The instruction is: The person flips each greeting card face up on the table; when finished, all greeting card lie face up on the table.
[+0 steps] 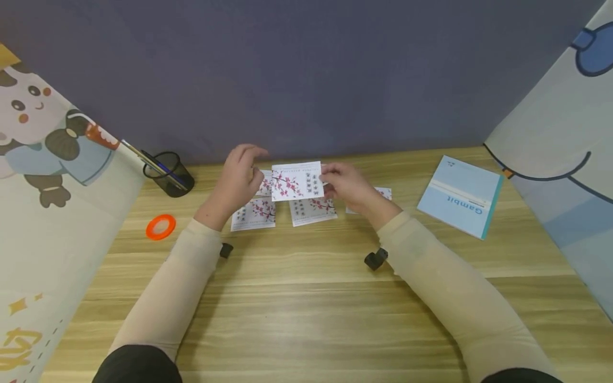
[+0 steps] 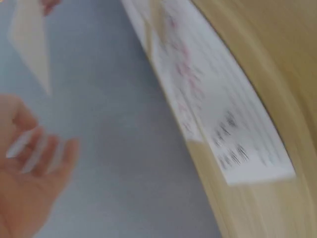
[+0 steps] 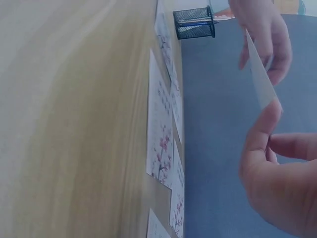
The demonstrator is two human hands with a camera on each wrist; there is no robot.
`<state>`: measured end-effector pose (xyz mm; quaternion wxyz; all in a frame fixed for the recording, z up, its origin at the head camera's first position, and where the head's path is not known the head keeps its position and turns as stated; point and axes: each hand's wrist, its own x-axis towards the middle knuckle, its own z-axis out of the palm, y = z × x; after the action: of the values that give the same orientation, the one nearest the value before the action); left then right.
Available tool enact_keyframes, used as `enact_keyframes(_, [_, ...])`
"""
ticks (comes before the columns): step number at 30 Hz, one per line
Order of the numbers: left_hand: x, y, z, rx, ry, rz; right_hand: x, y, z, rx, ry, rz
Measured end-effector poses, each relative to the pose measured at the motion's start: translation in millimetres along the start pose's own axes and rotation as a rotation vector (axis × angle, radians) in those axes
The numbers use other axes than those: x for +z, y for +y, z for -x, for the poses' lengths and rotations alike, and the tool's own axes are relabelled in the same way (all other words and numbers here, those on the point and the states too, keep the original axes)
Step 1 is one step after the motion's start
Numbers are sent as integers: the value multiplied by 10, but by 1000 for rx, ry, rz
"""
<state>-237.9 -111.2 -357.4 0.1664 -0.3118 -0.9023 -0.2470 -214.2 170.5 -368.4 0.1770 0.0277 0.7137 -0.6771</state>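
My right hand (image 1: 351, 187) pinches the right edge of a white card (image 1: 296, 182) between thumb and fingers. Pink blossom branches and dark characters are printed on it. In the right wrist view the raised card (image 3: 258, 74) appears nearly edge-on, above the table. Off the card's left side, my left hand (image 1: 235, 178) is lifted with bent, spread fingers and nothing in them; the left wrist view has a gap between that hand (image 2: 34, 183) and the card. Similar blossom cards lie beneath, one at front left (image 1: 254, 214) and another at the middle (image 1: 313, 211), with others partly covered.
On the wooden table (image 1: 297, 303), a black mesh pen holder (image 1: 177, 178) with pens stands at back left, and an orange ring-shaped roll (image 1: 160, 227) lies before it. A light blue notebook (image 1: 460, 197) lies at the right. A grey-blue panel (image 1: 306, 80) rises along the back.
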Motion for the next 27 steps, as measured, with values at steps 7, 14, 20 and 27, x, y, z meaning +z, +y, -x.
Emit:
enact_keyframes(7, [-33, 89, -22, -344, -395, 181, 95, 95, 8, 34, -118, 107])
enact_keyframes(14, [20, 86, 12, -298, -637, 177, 160, 207, 19, 94, -252, 144])
enact_keyframes(20, [73, 65, 85, -268, -783, 154, 209, 323, 41, 146, -334, 214])
enact_keyframes(27, [97, 50, 116, -250, -837, 153, 260, 362, 74, 143, -368, 265])
